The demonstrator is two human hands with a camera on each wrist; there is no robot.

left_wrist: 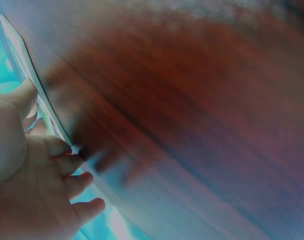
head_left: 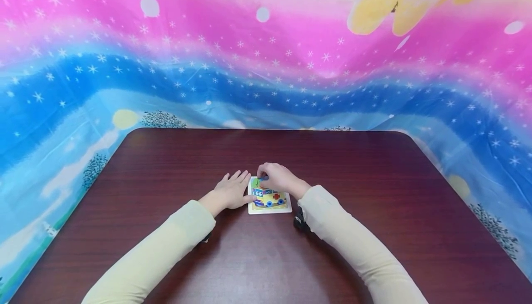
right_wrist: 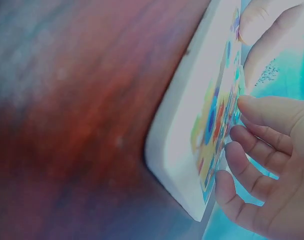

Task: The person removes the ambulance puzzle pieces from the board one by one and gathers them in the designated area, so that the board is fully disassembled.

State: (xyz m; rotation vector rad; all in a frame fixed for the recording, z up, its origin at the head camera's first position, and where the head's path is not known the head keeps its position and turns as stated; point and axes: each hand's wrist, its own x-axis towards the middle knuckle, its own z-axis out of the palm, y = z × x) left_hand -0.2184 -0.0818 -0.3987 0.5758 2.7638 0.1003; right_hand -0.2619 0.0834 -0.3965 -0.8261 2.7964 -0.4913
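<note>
A small white-rimmed picture puzzle (head_left: 270,211) with a yellow cartoon ambulance (head_left: 266,197) lies on the table in the head view. My left hand (head_left: 230,191) rests spread at its left side, thumb over the left edge, fingers straight. Over the puzzle's top part, my right hand (head_left: 278,177) bends its fingers down and pinches a small colourful puzzle piece (right_wrist: 241,82), mostly hidden by the fingertips. In the right wrist view, thumb and forefinger meet at this piece, close over the picture; the other fingers curl loosely beside the board.
The dark red-brown wooden table (head_left: 166,156) spreads around the puzzle. Behind and beside it hangs a pink and blue patterned cloth (head_left: 232,73). A black wrist device (head_left: 299,221) shows below the right sleeve.
</note>
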